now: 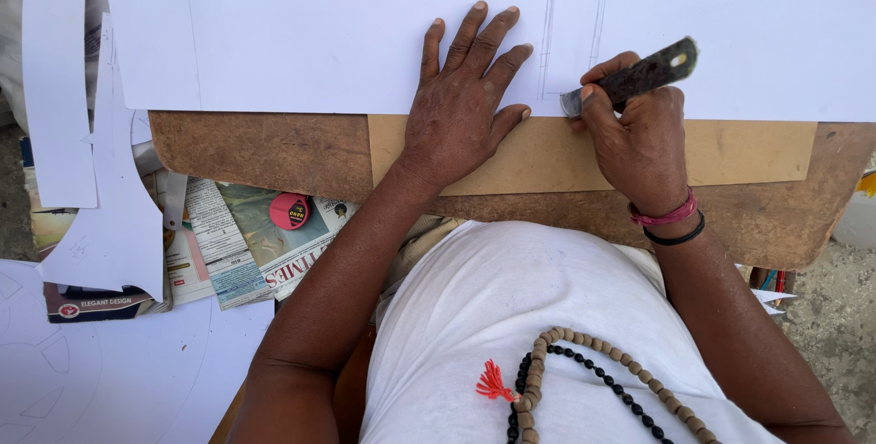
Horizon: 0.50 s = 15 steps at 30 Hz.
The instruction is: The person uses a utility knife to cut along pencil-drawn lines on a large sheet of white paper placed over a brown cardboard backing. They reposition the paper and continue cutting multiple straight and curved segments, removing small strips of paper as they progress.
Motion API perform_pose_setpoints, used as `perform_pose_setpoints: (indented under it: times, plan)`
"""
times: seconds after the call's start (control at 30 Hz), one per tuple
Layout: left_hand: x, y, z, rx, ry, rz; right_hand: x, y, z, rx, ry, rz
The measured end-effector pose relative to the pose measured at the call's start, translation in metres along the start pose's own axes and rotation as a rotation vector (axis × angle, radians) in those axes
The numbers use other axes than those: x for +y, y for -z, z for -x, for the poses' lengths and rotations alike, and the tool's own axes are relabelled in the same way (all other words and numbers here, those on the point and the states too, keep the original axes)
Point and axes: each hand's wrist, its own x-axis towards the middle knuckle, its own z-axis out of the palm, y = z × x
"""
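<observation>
Two hands at work: the left hand (461, 106) and the right hand (639, 138). One flat metal blade (639, 76), one large white sheet (365, 15), one round pink tape measure (289, 211), two wristbands (669, 225), two bead strings (584, 376).

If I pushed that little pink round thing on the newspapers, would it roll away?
Probably not: the pink round thing lies flat on the newspapers, so it would likely slide. It looks small and light. Stood on edge, its round shape might roll.

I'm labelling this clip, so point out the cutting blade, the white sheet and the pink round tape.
cutting blade (643, 74), head view, middle of the dark handle
white sheet (319, 24), head view, bare area
pink round tape (289, 211), head view, top face
</observation>
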Motion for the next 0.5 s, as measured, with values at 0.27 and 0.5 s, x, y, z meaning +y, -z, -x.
perform_pose_setpoints:
  times: [0.27,0.5]
  plan:
    - [0.003,0.007,0.000,0.006,-0.005,0.006,0.000,0.002,0.006,0.000,-0.032,-0.050]
    - [0.005,0.009,0.002,0.011,-0.006,0.029,0.003,-0.003,-0.012,0.061,0.011,-0.269]
